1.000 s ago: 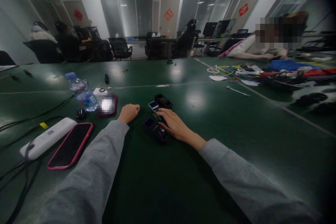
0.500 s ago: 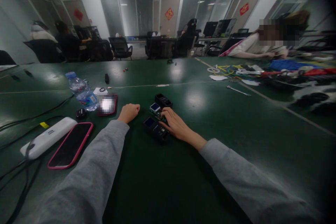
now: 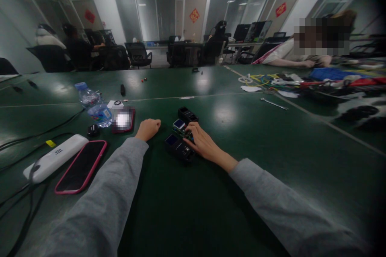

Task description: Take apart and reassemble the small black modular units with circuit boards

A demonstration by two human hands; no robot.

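Three small electronic modules lie together on the green table (image 3: 247, 144). The far one is a black case (image 3: 187, 114), the middle one a green board with a blue screen (image 3: 179, 124), and the near one a black unit (image 3: 177, 148). My right hand (image 3: 202, 143) lies beside them, its fingers curled onto the right end of the blue-screen board and its palm over the near black unit's edge. My left hand (image 3: 147, 129) rests on the table as a loose fist left of the modules, holding nothing.
At left lie a pink-cased phone (image 3: 81, 166), a white power bank (image 3: 54, 158) with cables, a second phone (image 3: 123, 120) and a water bottle (image 3: 94, 106). A wrench (image 3: 273, 104) and a pile of cables (image 3: 301, 82) lie far right, by a seated person (image 3: 289, 57).
My right hand's fingers have gone from lying flat over the modules to curled onto the blue-screen board, which has shifted slightly. My left fist has not moved.
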